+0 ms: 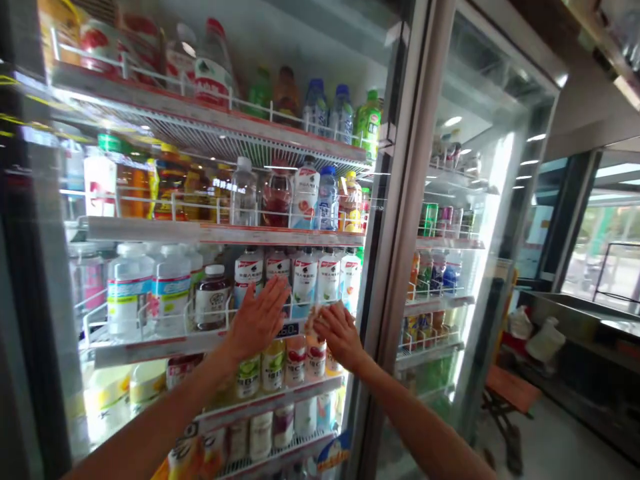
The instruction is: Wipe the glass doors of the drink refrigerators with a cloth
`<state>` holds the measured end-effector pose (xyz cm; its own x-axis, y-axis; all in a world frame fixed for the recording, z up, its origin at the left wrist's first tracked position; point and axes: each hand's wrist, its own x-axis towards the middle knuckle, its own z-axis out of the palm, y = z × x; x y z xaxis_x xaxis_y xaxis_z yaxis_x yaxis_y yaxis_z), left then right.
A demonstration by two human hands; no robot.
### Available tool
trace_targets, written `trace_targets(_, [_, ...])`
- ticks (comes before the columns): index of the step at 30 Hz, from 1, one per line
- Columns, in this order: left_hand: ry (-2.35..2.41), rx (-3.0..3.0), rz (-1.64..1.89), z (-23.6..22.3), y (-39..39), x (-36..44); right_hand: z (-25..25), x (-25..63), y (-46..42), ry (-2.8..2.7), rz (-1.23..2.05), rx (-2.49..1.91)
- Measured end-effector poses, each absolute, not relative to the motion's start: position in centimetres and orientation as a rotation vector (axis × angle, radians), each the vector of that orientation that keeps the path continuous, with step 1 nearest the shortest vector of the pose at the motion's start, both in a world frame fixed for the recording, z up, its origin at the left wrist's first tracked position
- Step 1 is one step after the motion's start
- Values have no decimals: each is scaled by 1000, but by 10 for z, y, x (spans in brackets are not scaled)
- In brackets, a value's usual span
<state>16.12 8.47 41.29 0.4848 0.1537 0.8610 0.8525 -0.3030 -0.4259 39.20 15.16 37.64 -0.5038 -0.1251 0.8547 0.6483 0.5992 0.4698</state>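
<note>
A glass fridge door (pixel 320 40) stands in front of me, with shelves of bottled drinks behind it. My left hand (pixel 260 313) is raised before the glass at the middle shelf, its fingers stretched out and flat. Just right of it, my right hand (pixel 340 333) is curled over a crumpled pale cloth (pixel 316 323), pressed up at the door. The fingers hide part of that cloth, and whether it is fabric or tissue is unclear. Behind the hands are white-labelled bottles (pixel 305 277) and a small temperature display (pixel 288 330).
A metal door frame (pixel 407 200) separates this door from a second glass door (pixel 480 200) at the right, with cans and bottles behind it. Further right are a reddish-brown stool (pixel 513 388) and a metal counter (pixel 575 313) near a window.
</note>
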Motion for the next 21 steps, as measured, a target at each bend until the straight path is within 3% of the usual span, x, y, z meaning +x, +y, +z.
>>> trace_targets(6, [-1005, -1746, -859, 389, 91, 197, 423, 406, 169, -1631, -840, -608])
trace_targets(12, [-1013, -1793, -787, 362, 85, 209, 333, 429, 161, -2061, -964, -252])
trace_targets(18, [-1151, -1611, -945, 382, 88, 215, 417, 402, 170, -1702, -813, -571])
trace_targets(21, [-1197, -1609, -917, 371, 80, 205, 401, 387, 159, -1821, -825, -477])
